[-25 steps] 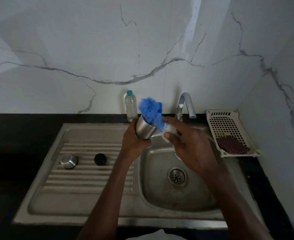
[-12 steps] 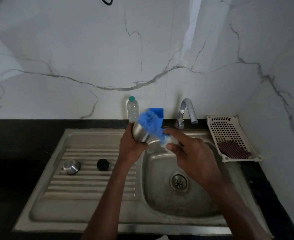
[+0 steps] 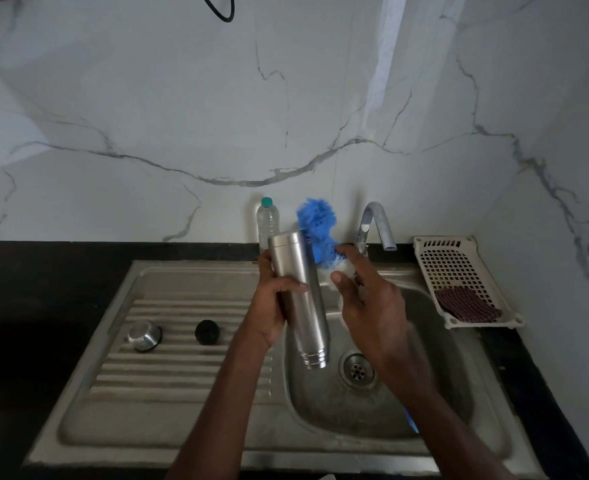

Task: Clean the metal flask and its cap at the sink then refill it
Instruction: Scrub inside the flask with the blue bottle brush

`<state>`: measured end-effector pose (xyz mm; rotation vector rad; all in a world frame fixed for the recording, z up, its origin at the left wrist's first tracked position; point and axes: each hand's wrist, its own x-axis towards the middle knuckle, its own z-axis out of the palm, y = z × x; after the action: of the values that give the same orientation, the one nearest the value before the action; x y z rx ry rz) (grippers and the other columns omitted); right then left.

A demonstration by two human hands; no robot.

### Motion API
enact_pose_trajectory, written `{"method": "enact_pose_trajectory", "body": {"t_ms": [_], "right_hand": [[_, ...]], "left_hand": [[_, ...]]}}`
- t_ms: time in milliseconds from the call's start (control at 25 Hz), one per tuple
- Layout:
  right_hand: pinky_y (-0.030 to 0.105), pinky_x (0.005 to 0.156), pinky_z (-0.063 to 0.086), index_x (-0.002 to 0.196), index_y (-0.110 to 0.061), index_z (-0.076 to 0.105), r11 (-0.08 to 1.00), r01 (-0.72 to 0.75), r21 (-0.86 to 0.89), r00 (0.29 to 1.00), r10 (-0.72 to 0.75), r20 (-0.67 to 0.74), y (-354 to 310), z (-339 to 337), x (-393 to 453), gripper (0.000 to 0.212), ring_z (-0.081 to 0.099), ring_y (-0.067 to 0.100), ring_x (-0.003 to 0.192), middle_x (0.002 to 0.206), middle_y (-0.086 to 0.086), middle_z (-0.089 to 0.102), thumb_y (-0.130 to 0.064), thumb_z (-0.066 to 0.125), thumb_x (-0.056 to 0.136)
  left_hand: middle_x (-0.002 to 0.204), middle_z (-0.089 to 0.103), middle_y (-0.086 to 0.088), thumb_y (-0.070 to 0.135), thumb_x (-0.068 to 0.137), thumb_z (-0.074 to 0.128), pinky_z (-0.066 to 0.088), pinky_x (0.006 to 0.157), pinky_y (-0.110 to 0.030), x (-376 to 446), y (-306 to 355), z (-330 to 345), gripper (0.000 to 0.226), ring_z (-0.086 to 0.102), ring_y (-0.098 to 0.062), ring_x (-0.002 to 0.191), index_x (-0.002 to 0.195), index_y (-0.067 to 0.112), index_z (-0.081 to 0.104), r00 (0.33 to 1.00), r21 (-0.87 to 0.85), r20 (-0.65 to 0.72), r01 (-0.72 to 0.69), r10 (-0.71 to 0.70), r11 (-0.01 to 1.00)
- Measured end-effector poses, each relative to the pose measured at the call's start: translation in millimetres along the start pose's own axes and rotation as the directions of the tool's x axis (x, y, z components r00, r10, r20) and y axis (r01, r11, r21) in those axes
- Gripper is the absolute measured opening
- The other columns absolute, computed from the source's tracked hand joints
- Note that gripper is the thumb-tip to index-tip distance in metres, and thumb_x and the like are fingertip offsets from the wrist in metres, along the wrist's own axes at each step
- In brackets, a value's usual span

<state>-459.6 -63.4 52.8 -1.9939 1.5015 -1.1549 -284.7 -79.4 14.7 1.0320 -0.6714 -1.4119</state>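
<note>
My left hand (image 3: 272, 306) grips the metal flask (image 3: 300, 299) around its middle, above the sink basin (image 3: 435, 382). The flask is tilted with its threaded mouth pointing down toward the drain and its base up. My right hand (image 3: 372, 306) holds a bottle brush just right of the flask. The brush's blue bristle head (image 3: 315, 223) sticks up behind the flask, outside it. The metal cap (image 3: 144, 336) and a black inner cap (image 3: 207, 331) lie on the ribbed drainboard (image 3: 168, 382) to the left.
A curved tap (image 3: 376, 223) stands behind the basin, with no water visible from it. A clear plastic bottle (image 3: 268, 220) stands at the wall. A white perforated tray (image 3: 459, 268) with a dark scrub pad (image 3: 466, 304) sits on the black counter at right.
The brush head was at the flask's mouth; now it is out and raised. My left hand has turned the flask so its mouth points down over the basin.
</note>
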Motion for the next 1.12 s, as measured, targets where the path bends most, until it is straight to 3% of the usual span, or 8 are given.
{"method": "enact_pose_trajectory", "body": {"t_ms": [80, 240, 320, 560, 680, 800, 1000, 1120], "right_hand": [[0.011, 0.05, 0.035, 0.143, -0.035, 0.054, 0.995, 0.096, -0.039, 0.995, -0.096, -0.007, -5.8, 2.3, -7.2, 0.041, 0.053, -0.003, 0.049, 0.05, -0.018, 0.042, -0.036, 0.059, 0.102], [0.018, 0.052, 0.042, 0.143, -0.038, 0.053, 0.999, 0.044, -0.017, 0.999, -0.045, -0.024, -1.6, -2.3, -6.3, 0.04, 0.052, -0.004, 0.049, 0.055, -0.02, 0.046, -0.038, 0.057, 0.103], [0.01, 0.051, 0.035, 0.142, -0.036, 0.053, 0.988, 0.137, -0.069, 0.991, -0.137, -0.002, -3.4, -0.3, -10.6, 0.038, 0.046, -0.009, 0.047, 0.057, -0.025, 0.039, -0.038, 0.055, 0.104], [0.019, 0.048, 0.039, 0.143, -0.034, 0.054, 0.993, 0.057, 0.101, 0.998, -0.054, -0.038, 2.3, 2.4, -7.8, 0.041, 0.051, 0.007, 0.047, 0.052, -0.013, 0.044, -0.04, 0.054, 0.103], [0.013, 0.047, 0.035, 0.143, -0.033, 0.053, 0.992, 0.1, 0.071, 0.995, -0.098, -0.031, -2.3, 1.3, -12.9, 0.039, 0.049, 0.005, 0.046, 0.051, -0.015, 0.042, -0.035, 0.056, 0.104], [0.013, 0.047, 0.039, 0.144, -0.03, 0.053, 0.997, -0.027, 0.072, 0.999, 0.029, -0.023, 7.2, 10.6, -8.1, 0.042, 0.055, 0.005, 0.051, 0.052, -0.012, 0.046, -0.036, 0.056, 0.103], [0.034, 0.043, 0.049, 0.145, -0.033, 0.048, 0.982, -0.016, 0.187, 0.994, 0.036, -0.104, 1.3, 10.7, -22.6, 0.04, 0.056, 0.011, 0.046, 0.058, -0.003, 0.056, -0.039, 0.051, 0.105], [0.03, 0.042, 0.047, 0.147, -0.037, 0.043, 0.997, -0.012, 0.075, 0.997, 0.017, -0.069, 4.7, 14.1, -18.4, 0.043, 0.054, 0.009, 0.044, 0.056, -0.002, 0.054, -0.046, 0.046, 0.105]], "left_hand": [[0.119, 0.069, -0.015, 0.022, 0.073, 0.079, 0.058, 0.087, -0.047, -3.3, 2.6, 5.6, 0.075, 0.066, -0.033, 0.103, 0.143, 0.016, 0.054, 1.0, -0.169, -0.012, 0.005, -0.007, 0.986], [0.132, 0.069, -0.022, 0.064, 0.092, 0.058, 0.06, 0.09, -0.046, -0.6, 5.2, 15.1, 0.071, 0.07, -0.037, 0.112, 0.145, 0.016, 0.058, 0.999, -0.122, -0.042, -0.038, 0.033, 0.992], [0.129, 0.071, -0.019, 0.066, 0.091, 0.06, 0.059, 0.091, -0.045, 1.7, 8.4, 19.7, 0.074, 0.071, -0.035, 0.111, 0.144, 0.015, 0.06, 0.994, -0.137, -0.099, -0.059, 0.046, 0.989], [0.098, 0.074, -0.018, 0.073, 0.099, 0.038, 0.06, 0.07, -0.036, -0.8, 14.0, 19.8, 0.071, 0.072, -0.026, 0.077, 0.109, 0.016, 0.079, 0.99, -0.132, -0.139, -0.045, 0.027, 0.99], [0.107, 0.074, -0.02, 0.077, 0.097, 0.036, 0.061, 0.077, -0.04, 1.0, 16.9, 23.0, 0.077, 0.072, -0.028, 0.085, 0.123, 0.015, 0.072, 0.986, -0.064, -0.169, -0.016, 0.005, 0.998], [0.114, 0.073, -0.025, 0.079, 0.096, 0.036, 0.062, 0.08, -0.043, -2.4, 11.0, 22.6, 0.081, 0.072, -0.032, 0.09, 0.131, 0.013, 0.068, 0.985, -0.006, -0.171, -0.033, 0.031, 0.999], [0.122, 0.068, -0.031, 0.073, 0.094, 0.056, 0.055, 0.099, -0.065, 4.7, 17.0, 34.4, 0.072, 0.068, -0.051, 0.11, 0.129, 0.01, 0.066, 0.981, 0.138, -0.081, -0.165, 0.177, 0.977], [0.119, 0.073, -0.025, 0.072, 0.099, 0.045, 0.059, 0.096, -0.053, 4.7, 14.4, 32.0, 0.069, 0.07, -0.047, 0.11, 0.128, 0.015, 0.07, 0.981, 0.085, -0.172, -0.075, 0.088, 0.994]]}}
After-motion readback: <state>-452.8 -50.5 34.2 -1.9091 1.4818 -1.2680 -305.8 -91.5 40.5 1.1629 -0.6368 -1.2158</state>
